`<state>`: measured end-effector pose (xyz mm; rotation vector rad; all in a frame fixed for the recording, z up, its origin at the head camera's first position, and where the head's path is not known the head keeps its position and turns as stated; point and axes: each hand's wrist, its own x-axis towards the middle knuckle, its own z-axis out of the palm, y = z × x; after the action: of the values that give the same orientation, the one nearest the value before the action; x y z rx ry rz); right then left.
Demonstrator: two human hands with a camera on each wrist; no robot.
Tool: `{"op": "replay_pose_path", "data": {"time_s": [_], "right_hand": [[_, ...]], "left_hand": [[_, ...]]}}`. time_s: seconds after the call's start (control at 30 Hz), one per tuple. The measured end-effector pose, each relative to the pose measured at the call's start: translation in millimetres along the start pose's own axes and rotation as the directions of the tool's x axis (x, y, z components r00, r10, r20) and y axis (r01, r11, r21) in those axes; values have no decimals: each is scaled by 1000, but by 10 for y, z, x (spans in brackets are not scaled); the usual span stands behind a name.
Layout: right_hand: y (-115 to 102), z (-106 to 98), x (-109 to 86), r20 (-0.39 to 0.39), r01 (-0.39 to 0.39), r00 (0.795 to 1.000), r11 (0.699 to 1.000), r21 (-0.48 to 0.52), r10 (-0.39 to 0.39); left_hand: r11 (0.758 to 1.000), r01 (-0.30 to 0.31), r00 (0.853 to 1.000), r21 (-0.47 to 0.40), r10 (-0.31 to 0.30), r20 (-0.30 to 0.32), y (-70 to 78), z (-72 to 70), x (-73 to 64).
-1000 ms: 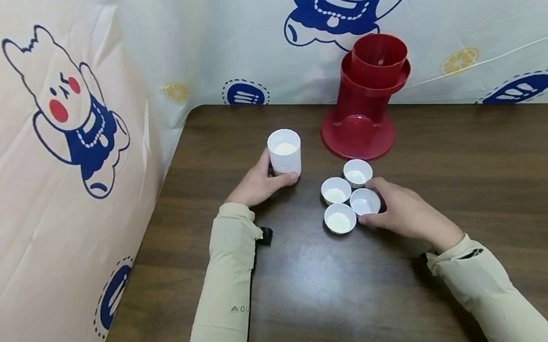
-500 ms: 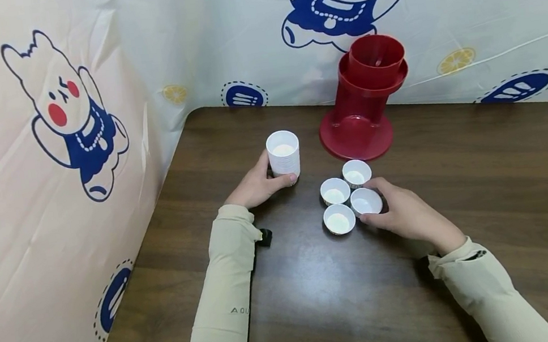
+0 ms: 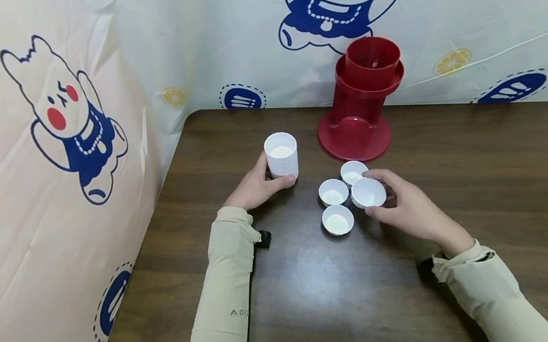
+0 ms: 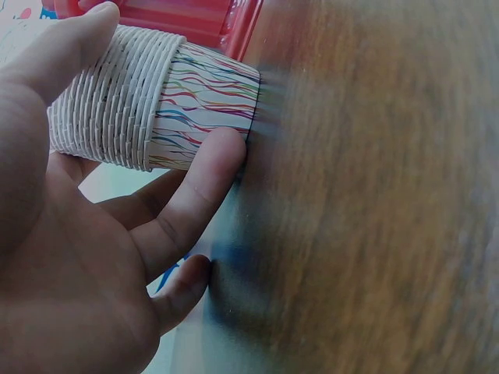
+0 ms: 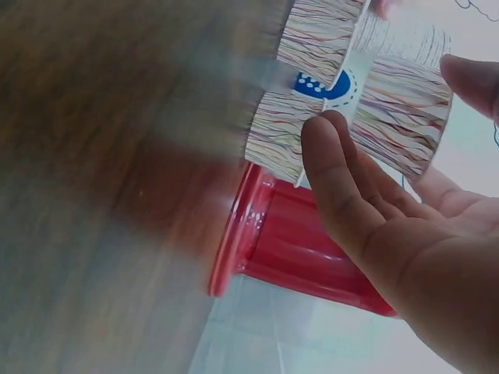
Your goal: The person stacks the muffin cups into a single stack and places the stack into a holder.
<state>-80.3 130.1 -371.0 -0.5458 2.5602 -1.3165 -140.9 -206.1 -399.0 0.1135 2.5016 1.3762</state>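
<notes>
Brown table [image 3: 301, 310], mid-frame: the left hand [image 3: 255, 187] grips a stack of cups [image 3: 283, 161], seemingly steadying it; the right hand [image 3: 414, 209] pinches one raised cup [image 3: 368, 193].

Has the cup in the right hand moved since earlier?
Yes: against the red stand, the held cup has shifted up and rightward in the head view.

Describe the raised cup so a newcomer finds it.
On the brown wood-grain table, find the glossy red cylindrical stand. Nearer the camera sit three small round white paper cups. Unlike these, the white paper cup beside them is raised, pinched in the right grip.
</notes>
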Motion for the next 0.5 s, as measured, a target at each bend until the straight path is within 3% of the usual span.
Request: {"op": "replay_pose_path", "data": {"time_s": [0.5], "right_hand": [[-123, -14, 106, -9, -9, 1000, 999, 35, 9]], "left_hand": [[1000, 1, 1000, -6, -1, 3, -9, 2, 8]]}}
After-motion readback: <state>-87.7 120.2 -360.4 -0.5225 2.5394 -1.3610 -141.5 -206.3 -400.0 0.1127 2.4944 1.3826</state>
